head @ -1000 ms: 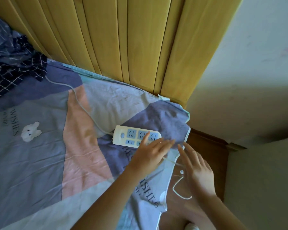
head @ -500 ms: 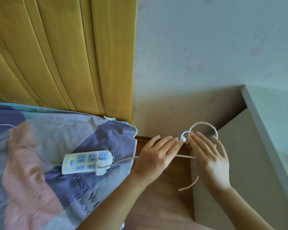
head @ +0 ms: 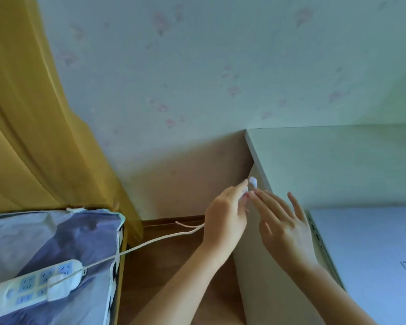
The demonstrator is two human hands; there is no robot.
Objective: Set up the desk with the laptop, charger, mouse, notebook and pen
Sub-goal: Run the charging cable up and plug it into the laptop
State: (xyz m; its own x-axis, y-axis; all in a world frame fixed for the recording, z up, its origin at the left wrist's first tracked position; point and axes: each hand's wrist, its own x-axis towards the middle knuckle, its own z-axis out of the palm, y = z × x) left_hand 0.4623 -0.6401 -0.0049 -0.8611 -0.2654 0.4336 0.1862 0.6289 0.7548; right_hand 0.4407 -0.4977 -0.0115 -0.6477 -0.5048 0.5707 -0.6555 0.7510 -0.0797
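Observation:
A white charger block (head: 61,282) is plugged into a white and blue power strip (head: 28,289) lying on the bed. Its white cable (head: 150,241) runs right, off the bed, into my left hand (head: 225,221), which is closed around it. The cable's small white end (head: 253,182) sticks up between my two hands at the desk's left edge. My right hand (head: 284,226) is beside it, fingers spread, fingertips touching the end. A closed grey laptop (head: 370,259) lies on the pale desk (head: 326,165) at the right.
The bed (head: 45,233) with a patterned blue-grey sheet fills the lower left. A yellow curtain (head: 26,125) hangs behind it. A narrow strip of wooden floor (head: 164,273) separates bed and desk. A wallpapered wall (head: 220,66) rises behind.
The view swung right from the bed to the desk. Both hands carried the charger cable from beside the power strip over to the desk's left edge, pulling the cable out from the bed.

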